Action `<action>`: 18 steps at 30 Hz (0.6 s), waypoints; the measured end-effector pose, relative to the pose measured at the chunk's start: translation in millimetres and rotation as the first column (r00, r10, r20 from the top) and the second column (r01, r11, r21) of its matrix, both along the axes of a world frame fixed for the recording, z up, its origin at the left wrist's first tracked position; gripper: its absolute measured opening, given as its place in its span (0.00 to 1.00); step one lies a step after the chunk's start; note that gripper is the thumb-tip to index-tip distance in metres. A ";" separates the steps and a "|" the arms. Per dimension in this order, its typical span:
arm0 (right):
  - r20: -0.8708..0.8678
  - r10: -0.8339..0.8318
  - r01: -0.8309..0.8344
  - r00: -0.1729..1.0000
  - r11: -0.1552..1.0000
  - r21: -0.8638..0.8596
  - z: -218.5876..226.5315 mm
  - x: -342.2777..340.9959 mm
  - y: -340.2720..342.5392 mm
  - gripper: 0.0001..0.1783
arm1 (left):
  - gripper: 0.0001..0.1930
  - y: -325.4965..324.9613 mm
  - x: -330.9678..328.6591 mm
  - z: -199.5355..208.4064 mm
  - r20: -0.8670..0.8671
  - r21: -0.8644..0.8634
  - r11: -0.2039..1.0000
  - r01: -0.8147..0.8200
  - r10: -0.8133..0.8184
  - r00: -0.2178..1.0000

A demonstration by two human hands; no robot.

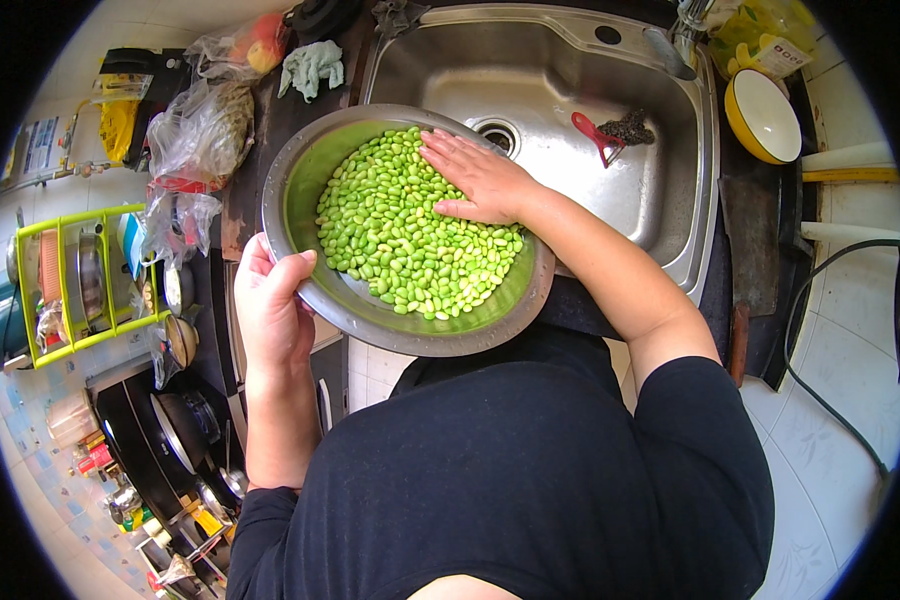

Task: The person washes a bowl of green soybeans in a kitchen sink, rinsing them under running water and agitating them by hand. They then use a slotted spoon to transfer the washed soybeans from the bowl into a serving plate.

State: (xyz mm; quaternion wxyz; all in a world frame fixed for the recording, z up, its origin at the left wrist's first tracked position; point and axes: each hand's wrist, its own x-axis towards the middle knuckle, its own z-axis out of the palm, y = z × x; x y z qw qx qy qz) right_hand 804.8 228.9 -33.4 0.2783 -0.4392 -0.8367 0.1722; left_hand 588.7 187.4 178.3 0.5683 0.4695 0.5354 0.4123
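Note:
A wide metal basin (pixel 440 343) is held at the near edge of the sink, its far side reaching over the sink. Many shelled green beans (pixel 400 235) lie in it, heaped toward the far and right side, with bare metal showing at the lower left. My left hand (pixel 275 285) grips the basin's left rim, thumb on top and fingers underneath. My right hand (pixel 480 180) lies flat on the beans by the far right rim, fingers stretched out and holding nothing. Its palm hides the beans below it.
Behind the basin is a steel sink (pixel 570 90) with a drain (pixel 496 133), a red peeler (pixel 597 138) and a dark scrubber (pixel 627 128). A yellow bowl (pixel 763 115) and a cleaver (pixel 750 240) are at the right. Plastic bags (pixel 202 135) and a green rack (pixel 95 285) stand left.

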 end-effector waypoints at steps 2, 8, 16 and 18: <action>0.000 0.001 -0.001 1.000 1.000 -0.001 0.3 0.5 0.5 0.41 | 0.10 0.1 1.4 -0.1 0.000 0.001 1.000 -0.007 0.007 1.000; 0.004 0.002 -0.002 1.000 1.000 0.001 -0.2 1.4 1.1 0.41 | 0.08 -0.9 3.5 0.6 -0.030 0.006 1.000 -0.005 0.005 1.000; 0.031 0.007 -0.007 0.999 1.000 0.001 2.8 -0.4 1.2 0.41 | 0.10 -2.2 -9.0 -6.1 -0.004 0.008 1.000 -0.024 0.024 1.000; 0.052 -0.008 0.007 0.999 1.000 0.011 6.4 -0.4 -0.1 0.42 | 0.10 -3.6 -14.7 -10.4 0.004 0.018 0.999 -0.039 0.038 0.999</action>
